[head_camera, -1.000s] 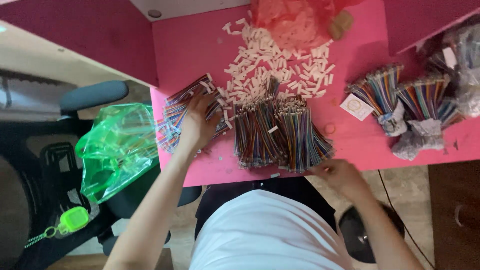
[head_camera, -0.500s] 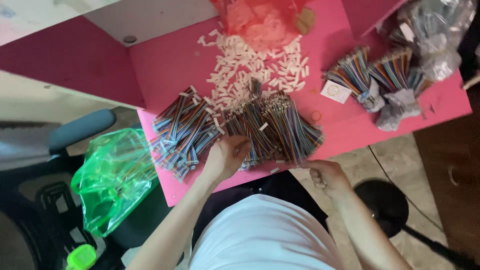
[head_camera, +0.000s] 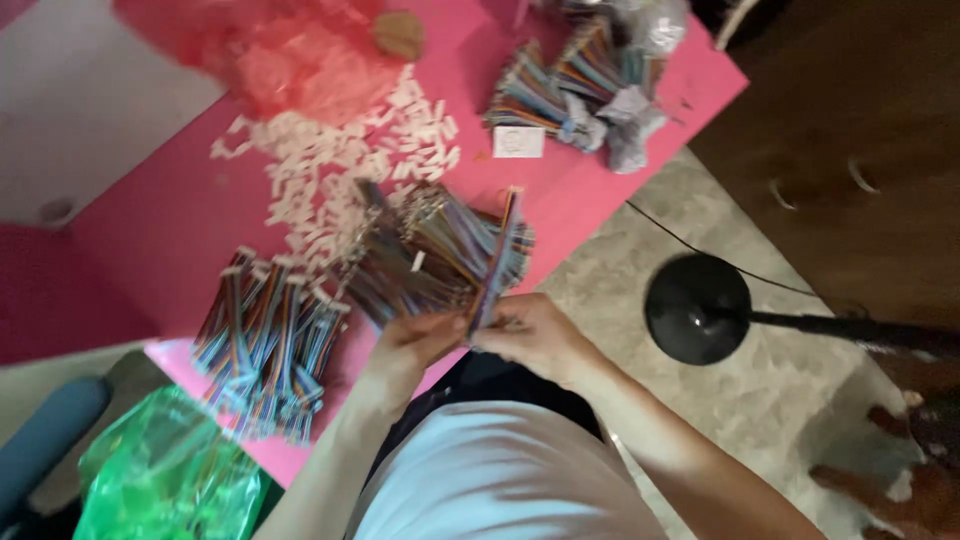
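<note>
A heap of small white pieces (head_camera: 340, 160) lies far on the pink table (head_camera: 170, 230); a green plastic bag (head_camera: 160, 480) sits near left, a black round base (head_camera: 697, 308) right.

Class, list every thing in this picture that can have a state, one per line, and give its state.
Left hand: gripping a strip of rainbow ribbon cable.
Right hand: gripping the same strip.
Middle pile of rainbow ribbon cables: loose, heaped on the pink table.
Left pile of ribbon cables: fanned out, untouched.
Green plastic bag: crumpled, off the table.

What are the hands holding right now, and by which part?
Both hands, left hand and right hand, pinch one strip of multicoloured ribbon wires at its near end, above the pile.
</note>
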